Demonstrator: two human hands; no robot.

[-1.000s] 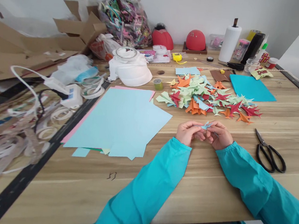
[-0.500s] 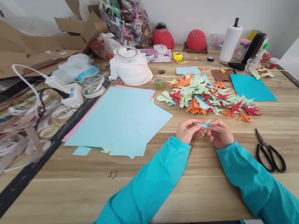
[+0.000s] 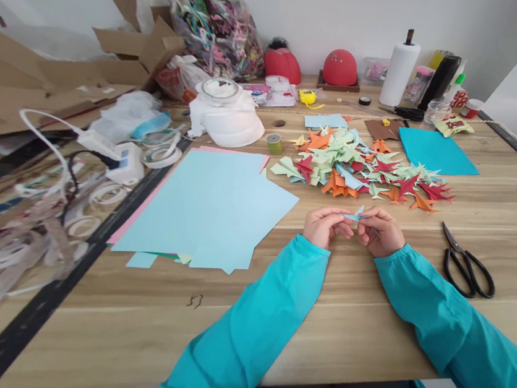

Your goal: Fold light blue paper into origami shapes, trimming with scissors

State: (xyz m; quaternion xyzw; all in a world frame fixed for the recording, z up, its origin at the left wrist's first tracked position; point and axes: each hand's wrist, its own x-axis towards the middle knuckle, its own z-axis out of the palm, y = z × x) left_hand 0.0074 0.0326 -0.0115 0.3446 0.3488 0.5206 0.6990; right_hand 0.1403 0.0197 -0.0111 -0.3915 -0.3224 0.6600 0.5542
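Observation:
Between my two hands is a small folded piece of light blue paper, with thin points sticking up and outward. My left hand pinches its left end between thumb and fingers. At the other end, my right hand grips it with the fingertips; part of the paper is hidden there. Just beyond my hands lies a heap of folded paper cranes in pale green, orange, red and blue. Black-handled scissors lie on the table to the right of my right hand, blades slightly apart.
Stacked light blue sheets lie left of my hands. A turquoise paper stack sits beyond the heap. Tapes and a white power strip crowd the left. Along the back stand red pincushions, a white bottle and a stuffed plastic bag.
My left hand has shifted very slightly, its fingers a little straighter over the paper. My right hand and the things on the table look the same.

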